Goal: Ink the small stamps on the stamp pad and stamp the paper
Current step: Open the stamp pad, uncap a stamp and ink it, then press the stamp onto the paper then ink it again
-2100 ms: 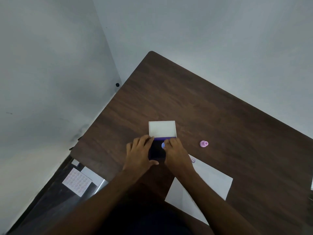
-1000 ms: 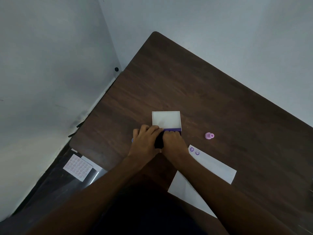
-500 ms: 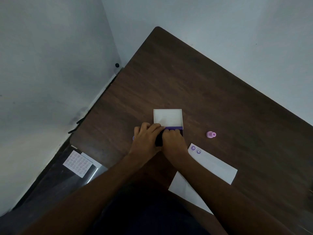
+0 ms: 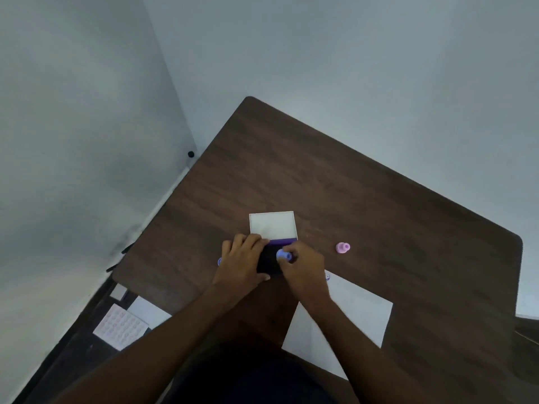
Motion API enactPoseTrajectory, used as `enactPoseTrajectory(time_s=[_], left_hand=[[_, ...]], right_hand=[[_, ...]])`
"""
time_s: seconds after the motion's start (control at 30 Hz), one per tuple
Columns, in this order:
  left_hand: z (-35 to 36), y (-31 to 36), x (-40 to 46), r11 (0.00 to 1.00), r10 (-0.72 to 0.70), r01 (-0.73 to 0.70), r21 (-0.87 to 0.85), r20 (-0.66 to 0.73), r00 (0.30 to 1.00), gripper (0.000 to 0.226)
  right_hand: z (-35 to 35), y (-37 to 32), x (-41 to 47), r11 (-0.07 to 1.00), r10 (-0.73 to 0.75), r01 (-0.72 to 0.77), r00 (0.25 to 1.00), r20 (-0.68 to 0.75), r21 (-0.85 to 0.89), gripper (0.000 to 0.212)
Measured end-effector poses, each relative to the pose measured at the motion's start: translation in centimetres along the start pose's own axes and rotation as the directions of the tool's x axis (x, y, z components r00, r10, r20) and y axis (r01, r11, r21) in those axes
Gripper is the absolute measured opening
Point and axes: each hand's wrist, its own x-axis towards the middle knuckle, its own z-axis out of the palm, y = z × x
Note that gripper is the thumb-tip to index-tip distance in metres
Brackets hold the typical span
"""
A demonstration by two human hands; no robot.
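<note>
The stamp pad (image 4: pixel 269 262) lies open on the dark wooden table (image 4: pixel 335 193), its dark ink face toward me and its white lid (image 4: pixel 272 225) folded back. My left hand (image 4: pixel 242 265) rests on the pad's left side and holds it down. My right hand (image 4: pixel 303 265) pinches a small blue stamp (image 4: pixel 283 255) over the pad's right part. A pink stamp (image 4: pixel 342 248) stands alone to the right. A bit of another blue stamp (image 4: pixel 220 261) peeks out left of my left hand. The white paper (image 4: pixel 350 319) lies near me on the right, one printed mark (image 4: pixel 327 277) visible at its corner.
The table's left edge runs close to a grey wall. On the floor at the lower left lie a sticker sheet (image 4: pixel 121 330) and white cards (image 4: pixel 148 312). A small black knob (image 4: pixel 190 154) sits at the wall's base.
My right hand has drawn back to the right from the pad, and the blue stamp now shows between its fingers. The view tilted up, so everything sits lower in frame. My left hand stays on the pad.
</note>
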Motion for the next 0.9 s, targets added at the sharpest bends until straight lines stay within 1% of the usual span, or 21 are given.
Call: enactPoseTrajectory(time_s=[0.03,0.07,0.1,0.13,0.17,0.2,0.23,0.27,0.33,0.4,0.47,0.67,0.8,0.9], left_hand=[[-0.1,0.1,-0.1,1.0,0.002,-0.002,-0.001,-0.004,1.0,0.091],[-0.2,0.3,-0.3,1.0,0.008,-0.008,-0.007,-0.013,1.0,0.093],[-0.5,0.7,-0.5,1.0,0.015,-0.015,-0.028,-0.028,1.0,0.093],[-1.0,1.2,-0.8,0.996,0.022,-0.027,-0.081,-0.054,0.998,0.09],[-1.6,1.9,-1.0,0.982,0.025,-0.04,-0.184,-0.082,0.996,0.085],[-2.4,2.6,-1.4,0.944,0.018,-0.051,-0.325,-0.105,0.994,0.079],[-3.2,3.4,-1.9,0.882,0.008,-0.061,-0.467,-0.115,0.993,0.072],[-4.1,4.2,-2.4,0.816,-0.002,-0.064,-0.575,-0.113,0.994,0.066],[-5.7,5.7,-3.2,0.735,-0.04,-0.042,-0.677,-0.105,0.994,0.06],[-6.7,6.8,-3.8,0.678,-0.083,-0.022,-0.735,-0.106,0.991,0.061],[-7.3,7.6,-4.1,0.65,-0.099,-0.028,-0.759,-0.121,0.988,0.062],[-7.6,8.2,-4.0,0.675,-0.113,-0.01,-0.738,-0.117,0.987,0.065],[-7.6,8.7,-3.8,0.694,-0.095,0.0,-0.72,-0.091,0.991,0.066],[-7.5,8.9,-3.7,0.703,-0.099,0.017,-0.711,-0.075,0.992,0.066]], right_hand=[[-0.8,0.4,-0.7,0.982,0.033,-0.021,0.997,-0.063,0.189,0.018],[-1.6,0.8,-1.4,0.933,0.087,-0.056,0.994,-0.073,0.355,0.017],[-2.4,1.2,-2.0,0.847,0.148,-0.117,0.989,-0.02,0.518,0.017],[-3.1,1.6,-2.6,0.719,0.185,-0.182,0.98,0.067,0.671,0.017],[-3.6,1.8,-3.1,0.566,0.183,-0.233,0.971,0.155,0.791,0.016],[-4.0,2.0,-3.4,0.418,0.148,-0.273,0.962,0.231,0.867,0.016],[-4.4,2.1,-3.7,0.287,0.096,-0.307,0.952,0.291,0.907,0.018],[-4.8,2.3,-4.0,0.178,0.038,-0.338,0.941,0.336,0.924,0.02],[-5.0,2.4,-4.6,-0.025,-0.073,-0.396,0.916,0.394,0.918,0.024],[-5.2,2.2,-5.1,-0.208,-0.159,-0.451,0.891,0.425,0.868,0.03],[-5.3,1.9,-5.3,-0.296,-0.219,-0.477,0.877,0.428,0.827,0.032],[-5.6,1.8,-5.5,-0.423,-0.309,-0.517,0.855,0.418,0.745,0.032],[-5.4,2.2,-5.4,-0.475,-0.332,-0.522,0.852,0.405,0.709,0.033],[-5.2,2.7,-5.4,-0.482,-0.328,-0.509,0.859,0.392,0.713,0.031]])
